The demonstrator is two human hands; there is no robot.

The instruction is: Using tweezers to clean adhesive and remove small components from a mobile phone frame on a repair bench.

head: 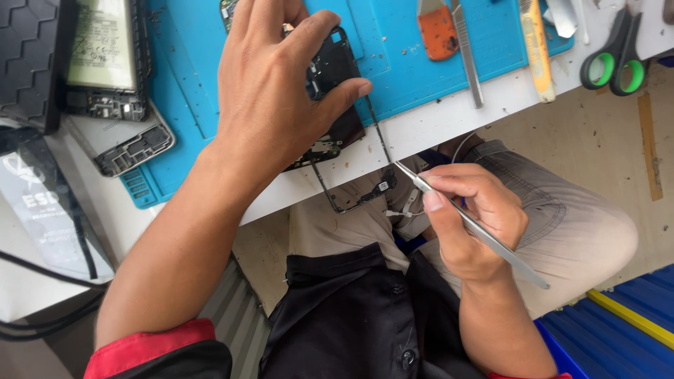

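My left hand [277,84] presses down on an opened black phone frame [344,119] that lies on the blue work mat [393,56] and hangs over the white table edge. My right hand [470,221] grips slim metal tweezers [477,228] like a pen. Their tip touches the frame's lower corner by a small connector board [382,186]. Most of the phone is hidden under my left palm.
A second opened phone with its battery [105,56] and a loose black cover piece [133,151] lie at the left. An orange pry tool [437,31], a scalpel [468,56], a yellow-handled tool [537,49] and green-handled scissors [618,60] lie along the right. My knees are below the table edge.
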